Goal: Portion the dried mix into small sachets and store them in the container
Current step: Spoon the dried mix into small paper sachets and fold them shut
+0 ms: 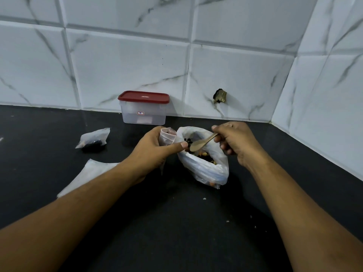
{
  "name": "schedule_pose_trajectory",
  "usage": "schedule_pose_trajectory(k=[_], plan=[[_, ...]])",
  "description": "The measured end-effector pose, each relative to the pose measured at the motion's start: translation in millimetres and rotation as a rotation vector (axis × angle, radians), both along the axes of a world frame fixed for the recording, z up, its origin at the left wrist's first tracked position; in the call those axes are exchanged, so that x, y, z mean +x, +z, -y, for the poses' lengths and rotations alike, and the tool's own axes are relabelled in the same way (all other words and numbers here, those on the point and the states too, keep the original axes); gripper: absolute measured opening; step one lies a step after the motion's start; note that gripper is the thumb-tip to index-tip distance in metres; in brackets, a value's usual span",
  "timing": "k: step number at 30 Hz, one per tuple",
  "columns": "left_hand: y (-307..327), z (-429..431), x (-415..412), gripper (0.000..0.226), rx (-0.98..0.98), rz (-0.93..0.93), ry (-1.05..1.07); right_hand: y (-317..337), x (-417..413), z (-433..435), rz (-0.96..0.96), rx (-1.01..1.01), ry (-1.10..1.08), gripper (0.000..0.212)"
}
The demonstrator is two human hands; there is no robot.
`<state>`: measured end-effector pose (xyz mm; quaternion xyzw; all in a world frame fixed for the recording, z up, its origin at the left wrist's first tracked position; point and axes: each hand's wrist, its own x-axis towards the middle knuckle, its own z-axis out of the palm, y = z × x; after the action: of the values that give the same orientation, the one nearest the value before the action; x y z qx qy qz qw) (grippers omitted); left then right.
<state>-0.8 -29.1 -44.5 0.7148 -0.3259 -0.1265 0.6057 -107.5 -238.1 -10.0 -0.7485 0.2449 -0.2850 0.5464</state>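
The left forearm reaches in from the lower left. The left hand [155, 152] curls round a small clear sachet [167, 136] with its mouth turned up, the thumb stretched out to the right. The sachet sits just beside the big bag [206, 169], touching its rim. The right forearm comes in from the lower right. The right hand [238, 142] grips the handle of a spoon [202, 143] between thumb and curled fingers, with the bowl angled down into the bag's open mouth.

Far left on the matte black counter [176, 222] lies a filled sachet [94, 138] of thin crinkled plastic, dark at the bottom. Nearer the camera is a flat pile of empty sachets [92, 173], cloudy white and partly hidden by the left forearm. Against the wall stands the container [144, 112] — a translucent rectangular tub with a small label, its red lid [143, 97] closed. The big bag is soft, wrinkled film slumped on the counter, and it holds the dried mix [206, 157] — dark and tan pieces. The spoon looks like pale wood. A few light crumbs [204, 198] dot the counter. Behind is the glossy marble-veined tile wall [127, 61], with a ragged dark hole [220, 96] in one tile.
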Motion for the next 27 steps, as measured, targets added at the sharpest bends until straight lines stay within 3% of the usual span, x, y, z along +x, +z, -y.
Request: schedule_pose_trajectory(k=[4, 11, 13, 16, 22, 27], plan=[[0.4, 0.7, 0.2, 0.053, -0.015, 0.013, 0.016, -6.3, 2.9, 7.2, -0.083, -0.052, -0.018, 0.022], [6.5, -1.4, -3.1, 0.073, -0.02, 0.042, 0.046, -3.8, 0.4, 10.9, -0.309, -0.424, -0.143, 0.065], [8.2, -2.2, -4.5, 0.078, -0.026, 0.037, 0.053, -1.3, -0.2, 6.3, -0.338, -0.606, -0.199, 0.065], [9.3, -1.8, -5.1, 0.077, -0.037, 0.017, 0.065, 5.1, -2.1, -8.2, -0.202, -0.835, -0.235, 0.052], [11.9, 0.3, -5.5, 0.072, -0.129, -0.091, 0.068, 13.9, -3.6, -43.6, 0.123, -0.943, 0.001, 0.024], [20.5, -2.7, -2.1, 0.109, -0.218, -0.176, 0.007, 7.2, -2.8, -71.8, 0.071, -0.858, 0.324, 0.036]])
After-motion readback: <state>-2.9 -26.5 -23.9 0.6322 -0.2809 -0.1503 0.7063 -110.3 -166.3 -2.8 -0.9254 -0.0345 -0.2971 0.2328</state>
